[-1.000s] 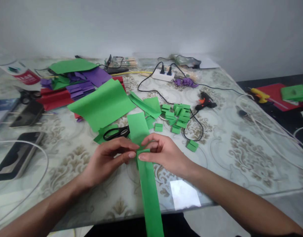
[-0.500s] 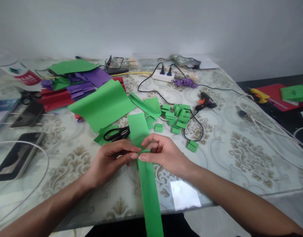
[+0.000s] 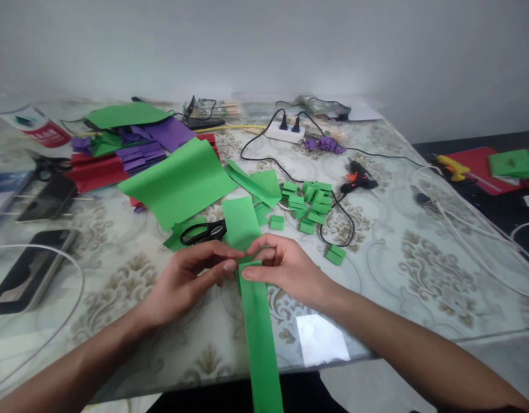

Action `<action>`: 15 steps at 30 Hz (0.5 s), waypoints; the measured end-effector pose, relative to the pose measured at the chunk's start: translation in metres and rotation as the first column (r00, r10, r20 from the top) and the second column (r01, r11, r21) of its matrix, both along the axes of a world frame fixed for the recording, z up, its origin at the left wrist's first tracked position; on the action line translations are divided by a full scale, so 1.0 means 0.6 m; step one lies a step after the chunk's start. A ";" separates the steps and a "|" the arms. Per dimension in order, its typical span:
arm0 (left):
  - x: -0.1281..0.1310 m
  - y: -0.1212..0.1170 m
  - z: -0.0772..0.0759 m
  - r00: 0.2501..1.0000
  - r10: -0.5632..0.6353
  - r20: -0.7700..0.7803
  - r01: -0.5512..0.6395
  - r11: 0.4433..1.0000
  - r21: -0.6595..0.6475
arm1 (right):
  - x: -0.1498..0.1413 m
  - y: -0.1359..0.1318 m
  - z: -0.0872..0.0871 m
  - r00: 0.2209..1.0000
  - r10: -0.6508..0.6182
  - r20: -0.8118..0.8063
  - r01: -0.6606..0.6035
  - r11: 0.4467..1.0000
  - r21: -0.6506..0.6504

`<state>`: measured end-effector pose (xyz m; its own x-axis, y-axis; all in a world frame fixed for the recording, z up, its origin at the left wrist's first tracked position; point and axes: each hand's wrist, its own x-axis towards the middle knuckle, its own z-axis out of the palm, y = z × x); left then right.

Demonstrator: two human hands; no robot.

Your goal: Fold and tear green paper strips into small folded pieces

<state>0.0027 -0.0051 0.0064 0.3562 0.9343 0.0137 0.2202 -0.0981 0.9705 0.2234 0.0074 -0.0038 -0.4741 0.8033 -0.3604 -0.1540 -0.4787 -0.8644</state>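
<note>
A long green paper strip (image 3: 262,338) runs from my fingers down over the table's front edge, its upper end bent at a crease. My right hand (image 3: 286,267) pinches that end, thumb on the near face and fingers curled behind. My left hand (image 3: 199,272) is at the strip's left side, index fingertip by the crease, thumb drawn apart from it. Beyond the fingers lies another green length of paper (image 3: 241,221); whether it joins the strip is hidden by my hands. Black-handled scissors (image 3: 204,232) lie just past my left hand, partly under paper.
Small folded green pieces (image 3: 310,203) lie in a pile, right of centre. A glue gun (image 3: 358,178) and a white power strip (image 3: 285,132) with cords are behind. Green sheets (image 3: 178,183), purple and red papers, and phones (image 3: 32,269) sit to the left.
My left thumb has drawn back to the left, off the strip's creased end. My right hand keeps its grip, nearly still.
</note>
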 end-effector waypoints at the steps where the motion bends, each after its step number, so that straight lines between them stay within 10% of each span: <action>1: 0.000 0.001 0.002 1.000 0.001 -0.008 -0.002 1.000 -0.028 | 0.000 0.001 -0.001 1.000 -0.001 0.013 0.001 1.000 0.003; 15: 0.003 0.004 -0.007 0.983 -0.168 -0.072 0.166 0.986 -0.033 | -0.004 0.002 -0.002 0.992 0.072 0.107 -0.075 0.997 0.032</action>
<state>0.0047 -0.0029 0.0023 0.5062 0.8614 -0.0432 0.2745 -0.1134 0.9549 0.2212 0.0085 -0.0051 -0.4933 0.7810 -0.3829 -0.0267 -0.4536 -0.8908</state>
